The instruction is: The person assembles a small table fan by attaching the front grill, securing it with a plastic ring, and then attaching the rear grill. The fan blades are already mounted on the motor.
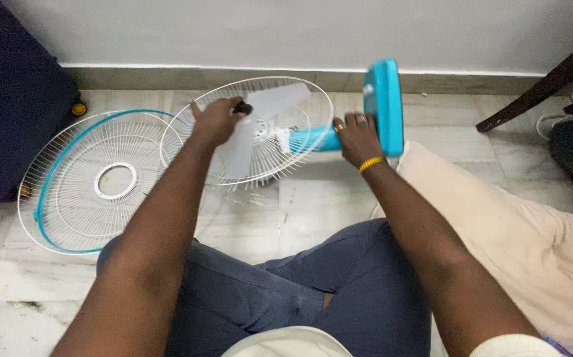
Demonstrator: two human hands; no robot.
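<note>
- Left hand pinches a small black knob at the hub of pale fan blades, inside a white wire rear guard.
- Right hand grips the blue fan stem beside the blue base.
- Fan lies on the marble floor near the wall edge.
- Loose front guard rests flat, toward the floor's left edge.

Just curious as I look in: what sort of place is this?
Probably a room in a home: a marble-tiled floor under a plain wall, a cushion beside the seated person, and a fan taken apart.
</note>
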